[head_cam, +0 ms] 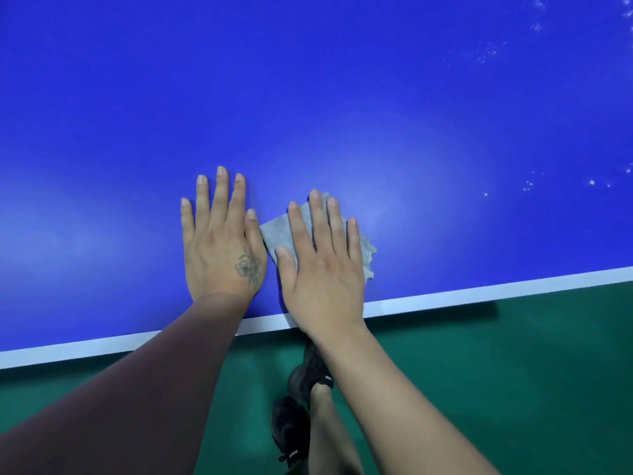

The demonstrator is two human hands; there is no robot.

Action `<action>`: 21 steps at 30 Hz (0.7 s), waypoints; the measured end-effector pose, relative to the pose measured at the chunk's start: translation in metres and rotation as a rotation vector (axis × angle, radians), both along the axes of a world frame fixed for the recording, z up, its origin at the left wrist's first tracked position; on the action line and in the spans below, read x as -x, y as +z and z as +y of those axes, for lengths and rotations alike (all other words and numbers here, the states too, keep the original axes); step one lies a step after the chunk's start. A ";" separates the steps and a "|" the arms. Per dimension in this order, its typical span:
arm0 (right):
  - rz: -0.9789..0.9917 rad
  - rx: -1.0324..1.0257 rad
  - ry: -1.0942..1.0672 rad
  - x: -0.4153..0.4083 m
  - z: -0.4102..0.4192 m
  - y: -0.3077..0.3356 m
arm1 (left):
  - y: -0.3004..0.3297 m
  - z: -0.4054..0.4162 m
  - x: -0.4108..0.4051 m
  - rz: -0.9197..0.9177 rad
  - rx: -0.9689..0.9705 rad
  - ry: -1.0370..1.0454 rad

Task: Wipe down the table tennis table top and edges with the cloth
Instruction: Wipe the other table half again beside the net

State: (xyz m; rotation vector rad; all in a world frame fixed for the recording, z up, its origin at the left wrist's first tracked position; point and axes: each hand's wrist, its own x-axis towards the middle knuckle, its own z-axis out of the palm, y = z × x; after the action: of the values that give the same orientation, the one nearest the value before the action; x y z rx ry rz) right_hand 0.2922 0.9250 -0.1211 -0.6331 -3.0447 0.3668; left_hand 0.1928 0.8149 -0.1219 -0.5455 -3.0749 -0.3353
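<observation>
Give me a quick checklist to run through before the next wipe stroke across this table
1. Cloth under the right hand: ok, flat fingers press it on the table top.
2. Left hand clear of the cloth: ok, it lies flat beside it on bare blue surface.
3. Cloth spread flat: cannot tell, the hand covers most of it.
4. Spots left to wipe: not ok, white specks remain to the right.
5. White edge wiped: cannot tell.
6. Feet clear of the table: ok, black shoes stand on the green floor.
</observation>
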 end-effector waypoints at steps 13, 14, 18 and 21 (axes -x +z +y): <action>-0.071 -0.070 -0.358 -0.013 0.106 0.004 | 0.001 -0.001 0.001 -0.011 0.043 0.008; -0.085 -0.061 -0.390 0.003 0.108 0.004 | 0.000 -0.001 0.001 -0.009 0.046 0.008; -0.095 -0.034 -0.317 0.057 0.082 0.004 | -0.001 -0.001 0.001 -0.009 0.043 0.013; -0.041 -0.030 -0.165 0.069 0.040 0.004 | 0.000 -0.001 0.002 -0.006 0.031 0.014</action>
State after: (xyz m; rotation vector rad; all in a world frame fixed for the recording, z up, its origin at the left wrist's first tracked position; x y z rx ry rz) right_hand 0.2231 0.9651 -0.1170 -0.8935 -3.0007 0.3069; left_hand 0.1912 0.8144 -0.1220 -0.5247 -3.0931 -0.2905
